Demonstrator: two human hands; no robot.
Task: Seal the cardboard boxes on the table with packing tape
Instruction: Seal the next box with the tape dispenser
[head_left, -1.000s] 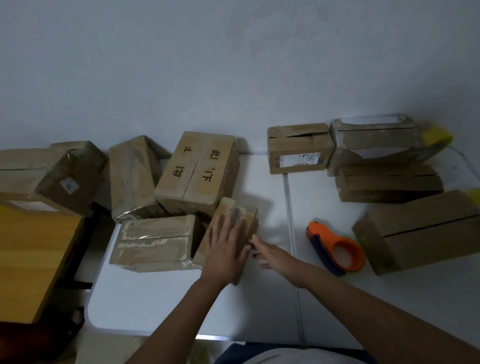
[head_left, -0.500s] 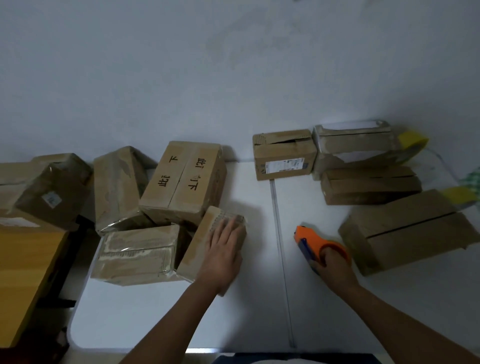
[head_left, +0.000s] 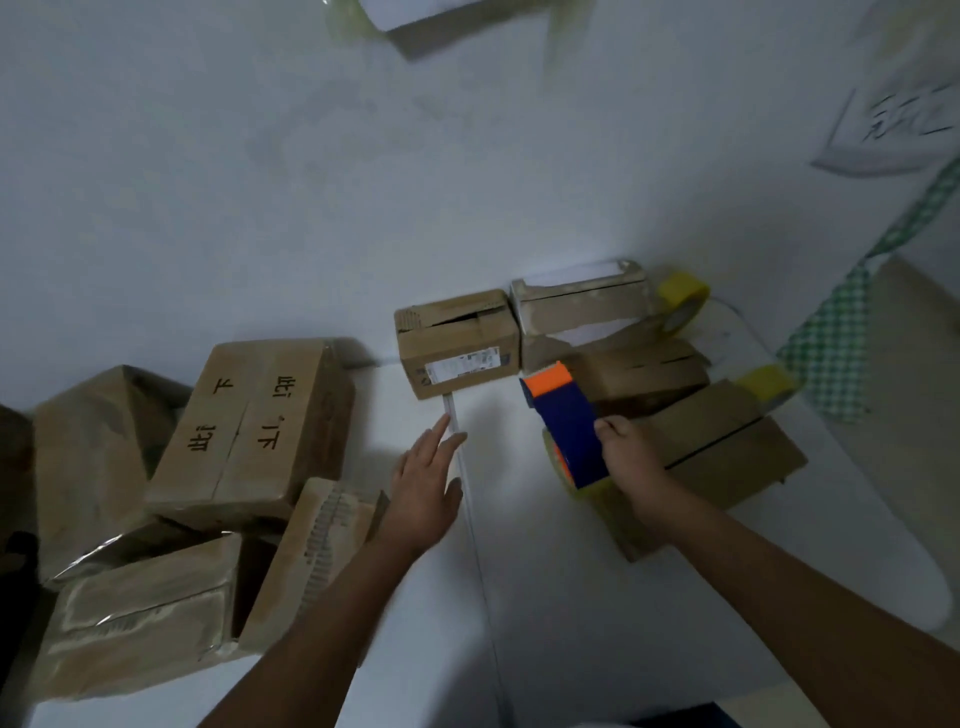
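Observation:
My right hand (head_left: 631, 457) grips the orange and blue tape dispenser (head_left: 566, 421) and holds it raised above the white table (head_left: 519, 597), its tape roll hanging below. My left hand (head_left: 426, 483) hovers flat with straight fingers over the table's middle seam, holding nothing. Just left of it lies a small taped cardboard box (head_left: 322, 551). A box with black characters (head_left: 249, 431) and a plastic-wrapped box (head_left: 140, 618) lie on the left. At the back stands a small labelled box (head_left: 457, 343) with its top flap gaping.
Several more boxes are stacked at the right behind the dispenser, the nearest a long flat box (head_left: 727, 457). Two yellow tape rolls (head_left: 680, 301) (head_left: 769, 387) sit among them. A tilted box (head_left: 88, 452) leans at far left. A green checked cloth (head_left: 836, 343) hangs at right.
My right hand has lifted the dispenser off the table. My left hand has left the small taped box and moved right over the seam. The camera has tilted upward.

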